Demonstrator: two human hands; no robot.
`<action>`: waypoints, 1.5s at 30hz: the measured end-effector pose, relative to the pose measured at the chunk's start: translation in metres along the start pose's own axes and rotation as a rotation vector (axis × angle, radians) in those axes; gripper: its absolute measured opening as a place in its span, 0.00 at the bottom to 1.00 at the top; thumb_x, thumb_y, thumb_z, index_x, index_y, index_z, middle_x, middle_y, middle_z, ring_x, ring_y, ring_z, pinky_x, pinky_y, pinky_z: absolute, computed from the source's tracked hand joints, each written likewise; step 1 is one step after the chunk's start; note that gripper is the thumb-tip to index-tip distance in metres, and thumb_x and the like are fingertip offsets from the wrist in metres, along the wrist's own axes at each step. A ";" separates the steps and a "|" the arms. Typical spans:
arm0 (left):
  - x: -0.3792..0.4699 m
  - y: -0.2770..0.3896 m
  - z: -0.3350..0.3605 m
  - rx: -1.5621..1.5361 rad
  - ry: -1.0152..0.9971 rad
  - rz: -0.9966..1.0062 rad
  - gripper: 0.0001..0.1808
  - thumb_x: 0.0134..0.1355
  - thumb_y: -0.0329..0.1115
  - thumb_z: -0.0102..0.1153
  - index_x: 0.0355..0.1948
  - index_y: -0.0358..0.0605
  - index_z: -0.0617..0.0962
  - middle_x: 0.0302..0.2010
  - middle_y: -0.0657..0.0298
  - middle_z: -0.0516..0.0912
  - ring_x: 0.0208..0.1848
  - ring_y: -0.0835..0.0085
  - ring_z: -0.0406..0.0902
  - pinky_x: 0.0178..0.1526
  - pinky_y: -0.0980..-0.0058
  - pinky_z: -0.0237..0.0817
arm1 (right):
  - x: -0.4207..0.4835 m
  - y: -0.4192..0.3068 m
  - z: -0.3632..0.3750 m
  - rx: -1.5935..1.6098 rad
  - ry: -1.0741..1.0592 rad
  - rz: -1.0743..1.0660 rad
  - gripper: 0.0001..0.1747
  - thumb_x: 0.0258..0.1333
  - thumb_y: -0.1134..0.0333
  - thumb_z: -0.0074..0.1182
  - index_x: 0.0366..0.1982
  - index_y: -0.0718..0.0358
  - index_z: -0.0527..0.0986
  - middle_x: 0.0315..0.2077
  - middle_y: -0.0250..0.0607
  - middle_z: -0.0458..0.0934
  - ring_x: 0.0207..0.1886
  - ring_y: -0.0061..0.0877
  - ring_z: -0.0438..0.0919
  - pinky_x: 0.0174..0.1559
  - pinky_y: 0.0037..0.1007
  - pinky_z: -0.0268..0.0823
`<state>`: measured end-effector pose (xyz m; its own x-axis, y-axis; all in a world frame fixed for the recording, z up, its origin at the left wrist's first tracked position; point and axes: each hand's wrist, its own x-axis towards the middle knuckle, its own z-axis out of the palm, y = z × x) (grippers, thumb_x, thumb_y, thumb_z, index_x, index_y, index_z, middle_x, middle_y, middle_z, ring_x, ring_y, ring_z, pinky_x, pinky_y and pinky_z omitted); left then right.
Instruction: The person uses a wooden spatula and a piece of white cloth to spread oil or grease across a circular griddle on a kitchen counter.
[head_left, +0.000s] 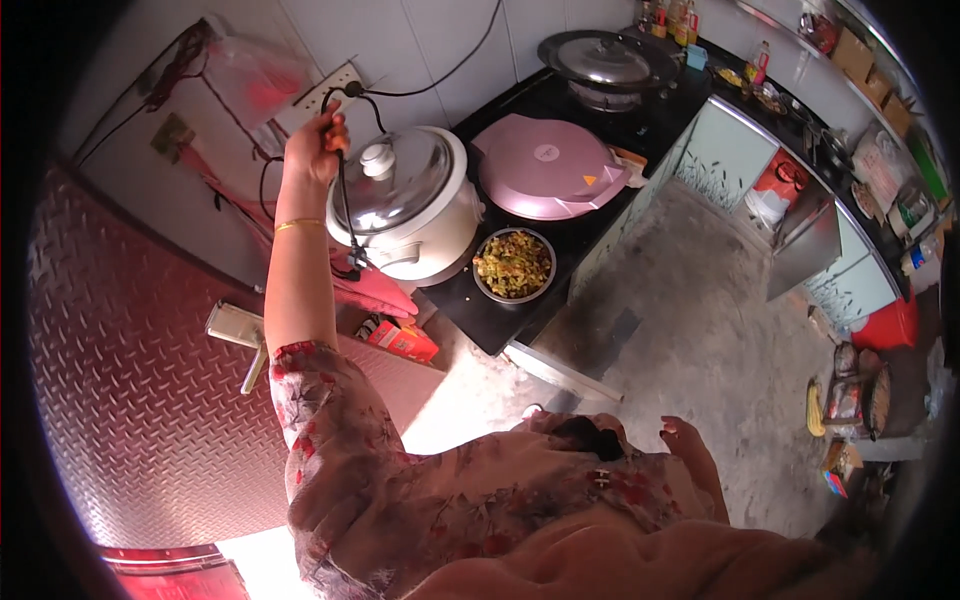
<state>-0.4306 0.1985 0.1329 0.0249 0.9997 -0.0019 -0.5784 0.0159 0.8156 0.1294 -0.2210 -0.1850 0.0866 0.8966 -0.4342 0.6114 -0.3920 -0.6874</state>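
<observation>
My left hand (322, 146) is raised beside the wall socket strip (326, 94), its fingers closed around a black power cord (343, 195). A plug (358, 259) on that cord dangles in front of the cream electric cooker (424, 240) with its glass lid (394, 180). Another black plug (352, 89) sits at the socket strip. Right of the cooker lies a closed pink electric griddle (551, 161); a steel bowl of chopped, cooked-looking food (514, 266) stands in front of it. My right hand (679, 433) hangs low at my side with nothing visible in it.
A lidded wok (607, 60) stands on the stove at the back, near several bottles (679, 22). An open drawer or panel (562, 373) juts from the black counter (487, 322). A cabinet door (806, 247) hangs open at right. A red textured metal door (150, 360) stands at left.
</observation>
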 end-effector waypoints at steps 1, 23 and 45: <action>0.007 -0.005 0.015 0.026 -0.076 -0.029 0.10 0.62 0.27 0.36 0.43 0.40 0.69 0.26 0.63 0.70 0.19 0.80 0.58 0.18 0.87 0.50 | 0.001 -0.001 -0.002 0.004 0.001 0.023 0.21 0.49 0.67 0.53 0.48 0.62 0.70 0.40 0.51 0.76 0.43 0.36 0.77 0.43 0.31 0.69; 0.094 -0.260 0.235 -0.283 0.602 0.456 0.02 0.62 0.31 0.40 0.31 0.48 0.65 0.19 0.63 0.67 0.16 0.75 0.57 0.18 0.76 0.48 | 0.082 0.138 -0.243 -0.024 -0.017 0.059 0.22 0.49 0.68 0.53 0.49 0.61 0.69 0.40 0.52 0.76 0.40 0.37 0.77 0.42 0.32 0.69; -0.042 -0.359 0.195 1.185 0.278 -0.148 0.14 0.55 0.30 0.48 0.42 0.35 0.73 0.32 0.63 0.75 0.33 0.78 0.71 0.30 0.80 0.65 | 0.346 -0.104 -0.243 0.186 -0.463 -0.665 0.22 0.49 0.73 0.51 0.48 0.67 0.67 0.41 0.49 0.74 0.39 0.31 0.78 0.42 0.27 0.68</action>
<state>-0.0647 0.1474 -0.0473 -0.2314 0.9621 -0.1446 0.5181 0.2476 0.8187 0.2865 0.1798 -0.1224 -0.6038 0.7939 -0.0714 0.2776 0.1255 -0.9525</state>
